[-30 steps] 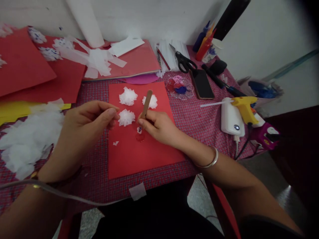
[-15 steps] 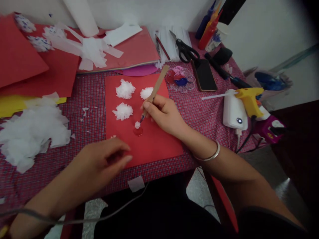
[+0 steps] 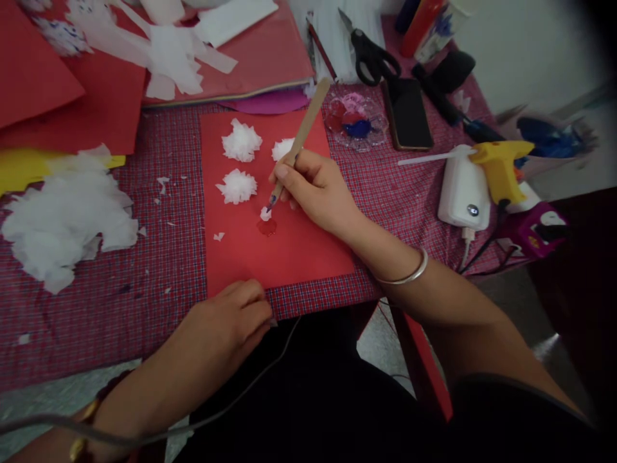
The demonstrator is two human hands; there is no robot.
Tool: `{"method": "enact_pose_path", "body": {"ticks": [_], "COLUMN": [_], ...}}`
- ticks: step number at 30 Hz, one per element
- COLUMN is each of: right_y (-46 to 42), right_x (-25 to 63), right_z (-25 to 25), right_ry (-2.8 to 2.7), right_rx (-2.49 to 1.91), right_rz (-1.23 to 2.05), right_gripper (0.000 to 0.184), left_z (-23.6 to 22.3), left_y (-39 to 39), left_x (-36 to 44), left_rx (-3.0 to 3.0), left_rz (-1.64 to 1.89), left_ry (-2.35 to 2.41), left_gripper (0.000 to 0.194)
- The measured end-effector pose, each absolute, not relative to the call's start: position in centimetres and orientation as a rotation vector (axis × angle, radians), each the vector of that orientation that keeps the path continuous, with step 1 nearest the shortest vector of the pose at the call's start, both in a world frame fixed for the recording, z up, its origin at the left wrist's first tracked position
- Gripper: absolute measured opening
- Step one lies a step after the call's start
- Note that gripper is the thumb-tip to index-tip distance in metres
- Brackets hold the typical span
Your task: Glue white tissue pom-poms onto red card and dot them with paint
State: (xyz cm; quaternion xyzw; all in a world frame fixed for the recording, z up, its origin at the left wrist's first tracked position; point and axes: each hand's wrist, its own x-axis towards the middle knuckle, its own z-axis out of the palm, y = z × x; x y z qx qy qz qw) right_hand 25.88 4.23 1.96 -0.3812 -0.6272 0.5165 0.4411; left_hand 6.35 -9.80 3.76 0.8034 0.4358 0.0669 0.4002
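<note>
My right hand [image 3: 318, 190] pinches a flat tan wooden stick [image 3: 308, 125] with a dark, narrow tip. A small crumpled piece of white tissue [image 3: 265, 214] sits at that tip, just above a glossy wet blob [image 3: 267, 227] on the red sheet [image 3: 289, 257]. Fluffy white tissue tufts lie on the same sheet: one upper left [image 3: 241, 140], one below it [image 3: 238, 186], and one [image 3: 282, 148] partly behind the stick. My left hand [image 3: 236, 315] is closed at the table's front edge, by the sheet's lower left corner; what its fingers hold is hidden.
A heap of white tissue pieces [image 3: 67, 218] lies left. Behind are red papers [image 3: 38, 71], a paint dish [image 3: 357, 125], scissors [image 3: 371, 58] and a phone [image 3: 409, 116]. A yellow glue gun [image 3: 501, 170] rests on a white device [image 3: 463, 190] at right. A cable crosses my left forearm.
My left hand has moved from above the red sheet to the table's front edge, and its fingers have closed. My right hand keeps the stick near the blob. The view has tilted down.
</note>
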Motion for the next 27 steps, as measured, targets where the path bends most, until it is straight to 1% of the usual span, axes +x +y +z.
{"method": "enact_pose_path", "body": {"ticks": [3, 6, 9, 11, 13, 19, 24, 27], "right_y": [3.7, 3.0, 2.5, 2.4, 2.4, 2.6, 2.7, 2.7], "right_x": [26.0, 26.1, 26.1, 26.1, 26.0, 25.8, 25.7, 25.6], "right_z": [2.6, 3.3, 3.6, 3.5, 3.2, 2.4, 2.3, 2.5], "right_ry": [-1.454, -1.363, -1.363, -1.408, -1.453, -1.488, -1.501, -1.479], "right_rx": [-0.888, -0.767, -0.687, -0.652, -0.659, -0.709, -0.722, -0.713], "right_rz": [1.336, 1.385, 1.405, 1.389, 1.366, 1.361, 1.363, 1.365], "right_gripper": [0.020, 0.021, 0.013, 0.006, 0.004, 0.007, 0.006, 0.005], "left_z": [4.7, 5.5, 5.5, 5.3, 5.0, 4.6, 4.4, 4.4], "left_y": [-7.8, -4.5, -1.4, -0.2, 0.3, 0.3, 0.3, 0.4], "left_x": [6.2, 5.9, 5.6, 5.7, 5.9, 6.1, 6.2, 6.1], "left_rx": [1.661, 1.237, 0.982, 0.922, 0.909, 0.879, 0.892, 0.834], "left_rz": [0.403, 0.726, 0.936, 0.980, 0.989, 0.997, 1.004, 1.044], "left_ry": [1.215, 1.379, 1.318, 1.289, 1.283, 1.245, 1.220, 1.140], "left_gripper": [0.021, 0.017, 0.014, 0.014, 0.014, 0.017, 0.015, 0.017]}}
